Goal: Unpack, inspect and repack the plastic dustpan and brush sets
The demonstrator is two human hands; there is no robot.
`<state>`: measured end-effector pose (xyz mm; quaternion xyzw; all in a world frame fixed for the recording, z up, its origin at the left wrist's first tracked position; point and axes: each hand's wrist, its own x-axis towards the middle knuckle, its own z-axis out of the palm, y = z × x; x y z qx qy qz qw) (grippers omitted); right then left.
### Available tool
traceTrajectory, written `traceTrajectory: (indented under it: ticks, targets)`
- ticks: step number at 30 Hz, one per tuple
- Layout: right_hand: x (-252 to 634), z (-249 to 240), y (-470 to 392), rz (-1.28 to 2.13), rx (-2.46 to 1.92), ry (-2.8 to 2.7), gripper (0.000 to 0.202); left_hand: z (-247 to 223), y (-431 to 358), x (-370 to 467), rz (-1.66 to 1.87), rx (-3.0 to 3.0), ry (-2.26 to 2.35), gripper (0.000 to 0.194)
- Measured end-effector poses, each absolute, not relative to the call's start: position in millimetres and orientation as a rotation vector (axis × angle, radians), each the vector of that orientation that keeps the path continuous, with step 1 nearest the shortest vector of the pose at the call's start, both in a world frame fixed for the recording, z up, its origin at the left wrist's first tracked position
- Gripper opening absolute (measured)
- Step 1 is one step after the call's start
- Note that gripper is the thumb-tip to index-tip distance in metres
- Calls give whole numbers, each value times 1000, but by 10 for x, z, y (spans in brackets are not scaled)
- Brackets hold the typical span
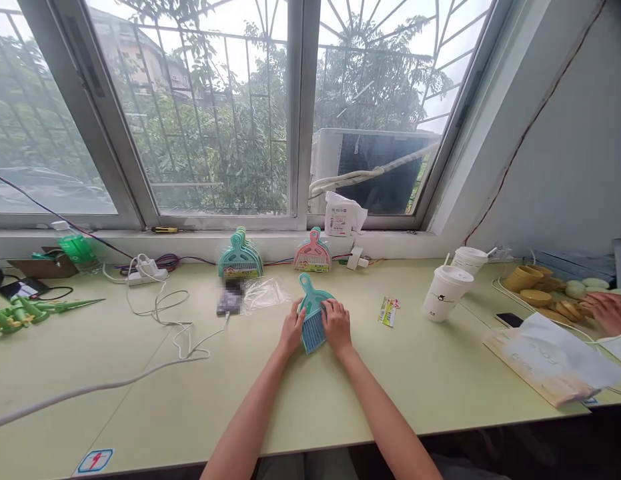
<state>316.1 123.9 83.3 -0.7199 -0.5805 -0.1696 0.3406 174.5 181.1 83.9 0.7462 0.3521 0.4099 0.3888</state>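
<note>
A: What occupies the centre?
B: A turquoise dustpan (pixel 316 297), near the middle of the table (pixel 370 387), its ring-shaped handle pointing away from the person. A brush with blue bristles (pixel 314 335) lies against it, bristles toward the person.

A: And the grip?
B: Two-sided. The left hand (pixel 292 325) is closed on the left edge, fingers partly curled; the right hand (pixel 337 323) is closed on the right edge, fingers bent over the upper surface. How far the fingertips reach beneath cannot be told.

A: What lies nearest?
B: Left of the dustpan, a clear plastic bag (pixel 266 295), beside a dark, blurred device (pixel 230 297) joined to a white cable (pixel 186 335). To the right, a small yellow-green card (pixel 387 312), flat on the table.

A: And farther out?
B: Against the window wall, green packaged sets (pixel 239 259) stand left of a pink packaged set (pixel 313 256). At right are two lidded white cups (pixel 444 293), a black phone (pixel 510 321) and, near the edge of view, a co-worker's hand (pixel 610 313) beside yellow-brown round pieces (pixel 536 297).
</note>
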Motion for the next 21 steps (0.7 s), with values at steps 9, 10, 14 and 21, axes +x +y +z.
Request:
traceTrajectory:
  ticks: [9,10,14,21]
  targets:
    - [3147,914,1230,-268,-1661,-1460,30,957,1641,1692,1029,2177,988,55]
    - [3151,920,1233,-263,-1663,-1422,31,964,1634,1693,1016,2205,978,55]
    - [3220,975,1220,-201,-1605,-1292,37,953,1718,1697,1047,2141,961,53]
    - [3691,1043,1124,-258,-1853,-1148,35,779,2139,1488,1009,1998,1215,48]
